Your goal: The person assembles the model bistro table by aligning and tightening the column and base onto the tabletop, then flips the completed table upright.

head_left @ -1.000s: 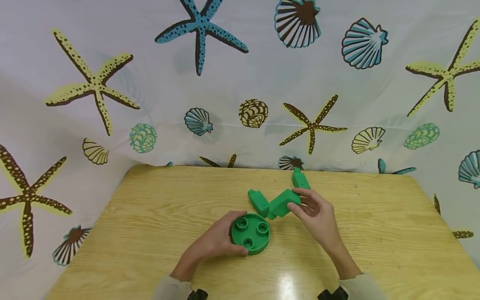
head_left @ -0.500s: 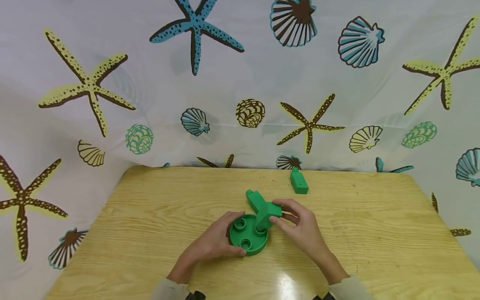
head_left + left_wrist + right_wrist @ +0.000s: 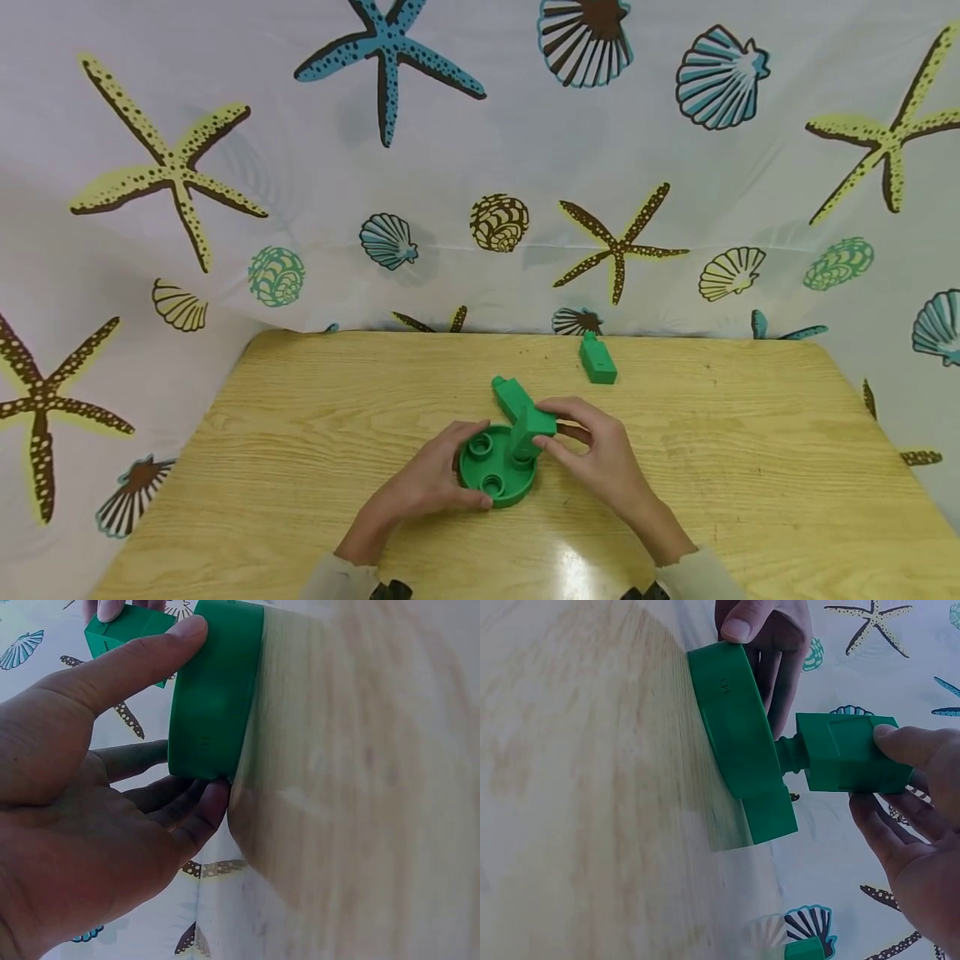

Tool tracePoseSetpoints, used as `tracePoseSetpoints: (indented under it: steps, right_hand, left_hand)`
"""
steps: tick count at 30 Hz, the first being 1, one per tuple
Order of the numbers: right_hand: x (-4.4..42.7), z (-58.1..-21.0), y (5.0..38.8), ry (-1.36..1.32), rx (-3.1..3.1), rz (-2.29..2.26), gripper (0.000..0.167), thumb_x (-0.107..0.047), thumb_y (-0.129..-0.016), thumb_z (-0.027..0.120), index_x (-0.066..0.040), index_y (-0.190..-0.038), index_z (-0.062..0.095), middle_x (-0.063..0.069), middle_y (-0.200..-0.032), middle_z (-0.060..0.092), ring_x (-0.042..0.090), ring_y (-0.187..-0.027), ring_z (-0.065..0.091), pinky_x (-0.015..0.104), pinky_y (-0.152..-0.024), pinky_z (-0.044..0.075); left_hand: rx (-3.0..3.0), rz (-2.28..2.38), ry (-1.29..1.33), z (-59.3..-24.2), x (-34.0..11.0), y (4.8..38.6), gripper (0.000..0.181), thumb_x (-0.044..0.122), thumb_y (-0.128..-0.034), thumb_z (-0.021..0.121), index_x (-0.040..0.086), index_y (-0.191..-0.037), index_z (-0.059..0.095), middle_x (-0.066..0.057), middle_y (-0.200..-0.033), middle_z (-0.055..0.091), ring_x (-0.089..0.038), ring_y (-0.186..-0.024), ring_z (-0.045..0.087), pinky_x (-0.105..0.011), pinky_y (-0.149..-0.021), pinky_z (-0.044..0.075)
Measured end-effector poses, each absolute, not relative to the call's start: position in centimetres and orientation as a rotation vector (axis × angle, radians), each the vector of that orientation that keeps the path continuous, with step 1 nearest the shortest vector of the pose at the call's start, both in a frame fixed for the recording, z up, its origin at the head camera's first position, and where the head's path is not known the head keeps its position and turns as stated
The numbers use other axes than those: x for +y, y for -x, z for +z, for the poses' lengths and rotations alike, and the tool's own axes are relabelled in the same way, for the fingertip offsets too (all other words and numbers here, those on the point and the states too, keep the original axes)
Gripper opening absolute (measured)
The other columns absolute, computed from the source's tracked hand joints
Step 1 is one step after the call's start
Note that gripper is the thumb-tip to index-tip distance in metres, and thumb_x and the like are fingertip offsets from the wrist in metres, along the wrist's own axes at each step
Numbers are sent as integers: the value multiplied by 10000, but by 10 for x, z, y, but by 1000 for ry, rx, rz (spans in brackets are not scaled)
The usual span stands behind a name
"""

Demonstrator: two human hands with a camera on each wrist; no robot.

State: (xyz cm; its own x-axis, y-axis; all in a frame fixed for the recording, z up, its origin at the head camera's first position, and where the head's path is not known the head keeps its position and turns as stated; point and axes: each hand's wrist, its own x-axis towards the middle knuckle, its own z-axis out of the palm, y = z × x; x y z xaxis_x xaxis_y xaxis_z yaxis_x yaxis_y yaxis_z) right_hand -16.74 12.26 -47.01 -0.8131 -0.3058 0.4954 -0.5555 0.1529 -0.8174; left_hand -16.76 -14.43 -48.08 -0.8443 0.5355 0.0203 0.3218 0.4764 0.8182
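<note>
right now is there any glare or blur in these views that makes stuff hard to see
Head view: a bright glare patch on the table near the bottom edge, off the round green base; left wrist view: dim, with the wood grain soft and smeared; right wrist view: also dim, grain soft, but the held green block shows clear edges.

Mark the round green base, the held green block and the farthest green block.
Round green base (image 3: pixel 501 465): head view, inner floor.
Held green block (image 3: pixel 845 746): right wrist view, side.
Farthest green block (image 3: pixel 597 358): head view, upper face.
</note>
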Motion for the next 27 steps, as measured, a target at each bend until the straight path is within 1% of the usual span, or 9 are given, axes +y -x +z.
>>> tracePoseSetpoints:
  steps: [6, 18, 24, 27]
  right_hand:
    - [122, -470, 167, -844, -2252, 1725, 381, -28, -900, 784, -17, -1267, 680, 107, -1251, 675, 274, -1152, 663, 321, -932, 571]
    - [122, -466, 168, -879, -2276, 1723, 367, -41, -910, 779, -59, -1267, 696, 80, -1268, 680, 268, -1190, 649, 330, -928, 573]
    - [125, -465, 169, -905, -2306, 1707, 371, -4, -941, 736, -71, -1302, 682, 70, -1295, 666, 265, -1218, 632, 339, -940, 568]
    - [127, -466, 168, -921, -2301, 1701, 374, 9, -949, 721, -70, -1311, 675, 65, -1294, 664, 257, -1205, 637, 362, -938, 573]
  left_hand:
    - [2480, 1302, -749, -481, -144, 168, 972, 227, -789, 925, -65, -1539, 381, -213, -1447, 487, -388, -1333, 484, -590, -1096, 402]
    - [2474, 1314, -754, -482, -145, 168, 971, 222, -791, 924, -58, -1543, 377, -200, -1442, 490, -369, -1325, 494, -566, -1086, 420]
    - [2475, 1315, -731, -484, -146, 170, 978, 219, -780, 931, -43, -1547, 383, -185, -1446, 495, -345, -1334, 491, -553, -1101, 409]
    - [2465, 1322, -726, -484, -145, 170, 974, 217, -782, 930, -43, -1546, 384, -190, -1448, 494, -350, -1338, 488, -558, -1107, 401]
